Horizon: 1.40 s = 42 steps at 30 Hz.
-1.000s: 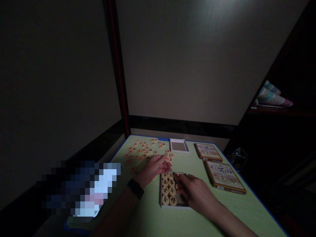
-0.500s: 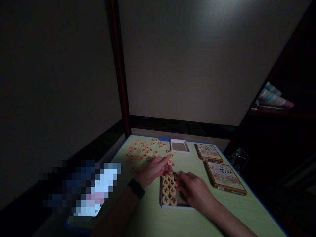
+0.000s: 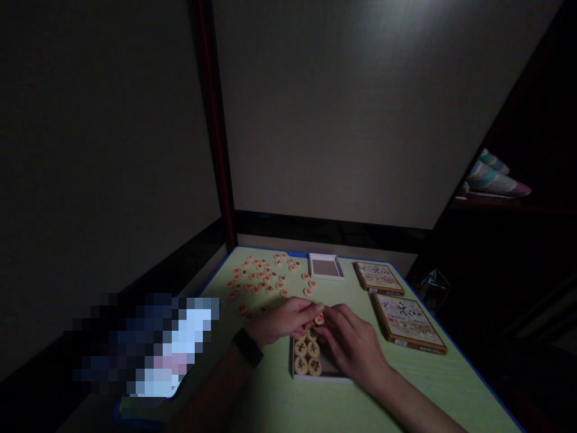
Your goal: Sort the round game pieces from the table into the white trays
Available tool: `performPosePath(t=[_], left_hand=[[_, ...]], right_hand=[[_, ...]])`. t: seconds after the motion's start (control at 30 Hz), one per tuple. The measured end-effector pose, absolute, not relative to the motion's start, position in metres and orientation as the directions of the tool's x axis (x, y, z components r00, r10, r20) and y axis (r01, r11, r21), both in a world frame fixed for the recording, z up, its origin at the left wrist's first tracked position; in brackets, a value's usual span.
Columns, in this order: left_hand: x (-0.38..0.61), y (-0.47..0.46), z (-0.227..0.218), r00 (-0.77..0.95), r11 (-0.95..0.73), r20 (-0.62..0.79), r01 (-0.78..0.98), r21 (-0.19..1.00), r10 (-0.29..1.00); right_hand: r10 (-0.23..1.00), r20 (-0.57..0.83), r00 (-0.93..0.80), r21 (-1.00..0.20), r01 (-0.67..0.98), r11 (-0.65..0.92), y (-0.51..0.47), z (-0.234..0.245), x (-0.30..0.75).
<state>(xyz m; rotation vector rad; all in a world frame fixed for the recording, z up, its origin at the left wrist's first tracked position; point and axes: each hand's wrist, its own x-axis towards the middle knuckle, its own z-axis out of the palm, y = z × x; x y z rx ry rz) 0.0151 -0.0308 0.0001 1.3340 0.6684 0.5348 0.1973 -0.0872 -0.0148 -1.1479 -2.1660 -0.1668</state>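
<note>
Between the hands (image 3: pixel 285 316) (image 3: pixel 356 340), a pale disc (image 3: pixel 320 319) looks red-marked

Cream discs (image 3: pixel 308 291) are lettered red or black, the tabletop (image 3: pixel 270 391) pale green

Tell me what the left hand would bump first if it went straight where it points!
Probably the right hand, just past the red-marked piece by the left hand, though depth is unclear.

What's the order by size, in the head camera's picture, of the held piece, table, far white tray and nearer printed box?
Largest to smallest, as seen:
table
nearer printed box
far white tray
held piece
</note>
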Motion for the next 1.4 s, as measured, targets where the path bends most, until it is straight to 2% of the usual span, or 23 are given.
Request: performPosePath(t=[0.2, 0.27, 0.37, 0.5, 0.63, 0.77, 0.9, 1.4], left_hand=[[0.014, -0.03, -0.001, 0.706, 0.073, -0.128, 0.108, 0.992, 0.696], [0.014, -0.031, -0.001, 0.723, 0.047, -0.105, 0.1, 0.994, 0.683], [0.015, -0.029, 0.0, 0.721, 0.025, -0.07, 0.074, 0.997, 0.689], [0.016, -0.023, 0.0, 0.55, 0.008, -0.01, 0.006, 1.0, 0.835], [0.015, -0.018, 0.0, 0.384, -0.016, 0.014, 0.002, 1.0, 0.923], [0.017, -0.018, -0.002, 0.375, 0.0, -0.002, 0.007, 1.0, 0.927], [0.019, -0.019, -0.004, 0.387, 0.009, -0.015, 0.017, 1.0, 0.922], [0.018, -0.02, -0.003, 0.395, 0.027, -0.043, 0.047, 0.999, 0.918]], right_hand=[[0.623, 0.656, -0.427, -0.095, 0.771, 0.629, -0.088, -0.013, 0.201], [0.634, 0.641, -0.432, -0.12, 0.76, 0.639, -0.089, -0.011, 0.201], [0.669, 0.635, -0.385, -0.233, 0.731, 0.642, -0.087, -0.008, 0.203], [0.694, 0.638, -0.333, -0.306, 0.718, 0.625, -0.08, -0.007, 0.209], [0.745, 0.541, -0.391, -0.269, 0.758, 0.594, -0.076, -0.014, 0.209], [0.783, 0.444, -0.436, -0.219, 0.795, 0.566, -0.074, -0.018, 0.202], [0.801, 0.414, -0.434, -0.236, 0.798, 0.554, -0.072, -0.019, 0.199], [0.813, 0.407, -0.416, -0.284, 0.789, 0.545, -0.068, -0.021, 0.202]])
